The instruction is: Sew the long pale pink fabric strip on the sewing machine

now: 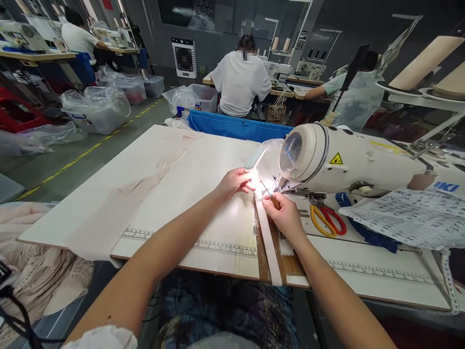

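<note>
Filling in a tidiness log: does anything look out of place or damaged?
The tabletop looks yellowed and patchy beside the pale strip, perhaps from wear or old tape. A printed sheet lies creased against the sewing machine. I see no obvious spill.

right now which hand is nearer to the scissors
Your right: the right hand is just left of the scissors, not touching them. The left hand is farther left, beyond the right hand.
</note>
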`<state>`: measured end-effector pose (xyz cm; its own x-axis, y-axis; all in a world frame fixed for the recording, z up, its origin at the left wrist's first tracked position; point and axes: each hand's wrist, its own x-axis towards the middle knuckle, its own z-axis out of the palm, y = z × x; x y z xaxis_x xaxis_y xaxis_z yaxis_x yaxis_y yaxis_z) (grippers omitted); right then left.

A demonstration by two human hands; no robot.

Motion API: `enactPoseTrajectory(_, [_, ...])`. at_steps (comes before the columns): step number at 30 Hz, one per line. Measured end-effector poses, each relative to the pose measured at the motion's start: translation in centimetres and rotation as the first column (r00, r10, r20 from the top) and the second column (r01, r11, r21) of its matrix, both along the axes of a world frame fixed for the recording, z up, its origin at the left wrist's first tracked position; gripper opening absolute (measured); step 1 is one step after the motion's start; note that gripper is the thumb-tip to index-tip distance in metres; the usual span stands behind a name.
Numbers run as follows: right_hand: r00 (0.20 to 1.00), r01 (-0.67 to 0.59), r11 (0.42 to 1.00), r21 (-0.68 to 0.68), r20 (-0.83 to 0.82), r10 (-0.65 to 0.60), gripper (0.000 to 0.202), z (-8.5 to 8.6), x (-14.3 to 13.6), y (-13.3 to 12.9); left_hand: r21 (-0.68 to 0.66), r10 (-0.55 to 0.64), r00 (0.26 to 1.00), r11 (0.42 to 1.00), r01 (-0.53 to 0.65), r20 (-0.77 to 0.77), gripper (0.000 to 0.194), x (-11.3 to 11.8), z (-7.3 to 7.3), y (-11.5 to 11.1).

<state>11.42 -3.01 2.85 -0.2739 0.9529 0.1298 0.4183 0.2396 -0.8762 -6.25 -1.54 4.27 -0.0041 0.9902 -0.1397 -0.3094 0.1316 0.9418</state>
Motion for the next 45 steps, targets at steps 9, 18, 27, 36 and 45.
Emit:
enactPoseTrajectory(9, [1.000, 0.006, 0.999, -0.051, -0.021, -0.007, 0.026, -0.2, 0.0, -0.2, -0.011, -0.005, 0.999, 1.000, 0.006, 0.045, 0.016, 0.0, -0.3, -0.1])
enactPoseTrajectory(18, [0.964, -0.266, 0.914, -0.306, -0.114, 0.242, 0.029, 0.5, 0.3, -0.4, -0.006, 0.103, 0.988, 0.995, -0.103, 0.118, 0.008, -0.5, -0.2, -0.2])
enactPoseTrajectory(27, [0.953, -0.302, 0.852, -0.428, -0.157, 0.259, 0.032, 1.1, 0.3, -0.7, 0.008, 0.241, 0.954, 0.969, -0.246, 0.180, 0.006, -1.6, 0.0, 0.4])
enactPoseTrajectory(36, [0.940, -0.338, 0.788, -0.515, -0.217, 0.263, 0.040, 1.0, 1.0, -0.7, -0.001, 0.287, 0.928, 0.956, -0.295, 0.238, 0.009, -1.9, 0.8, 0.1])
enactPoseTrajectory(45, [0.927, -0.353, 0.797, -0.490, -0.297, 0.228, 0.028, 1.1, 1.0, -1.0, 0.011, 0.292, 0.921, 0.952, -0.305, 0.259, 0.010, -2.4, 0.6, 0.3])
